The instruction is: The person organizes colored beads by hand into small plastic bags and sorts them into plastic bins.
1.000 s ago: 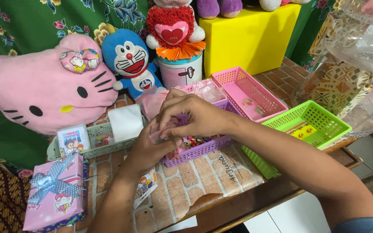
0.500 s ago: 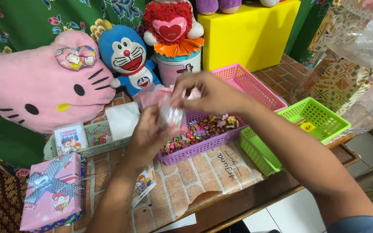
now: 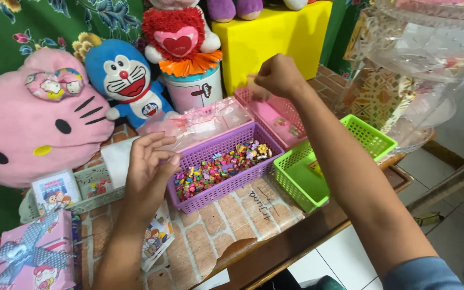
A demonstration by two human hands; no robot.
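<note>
Brick-patterned covering lines the table [image 3: 226, 225], with plush toys propped against green floral cloth behind. At the centre sits a purple mesh basket [image 3: 226, 161] filled with tiny multicoloured beads [image 3: 218, 166]. The left hand [image 3: 149, 166] hovers at the basket's near-left corner, fingers loosely spread and holding nothing. The right hand [image 3: 277, 75] is raised above the pink basket [image 3: 275, 115], fingers pinched shut; whether they grip anything I cannot tell. A clear plastic bag [image 3: 200, 123] lies crumpled behind the purple basket. The beads look light, hard and prone to scatter, best pinched singly or scooped; the bag is thin and limp, best held by its edge.
</note>
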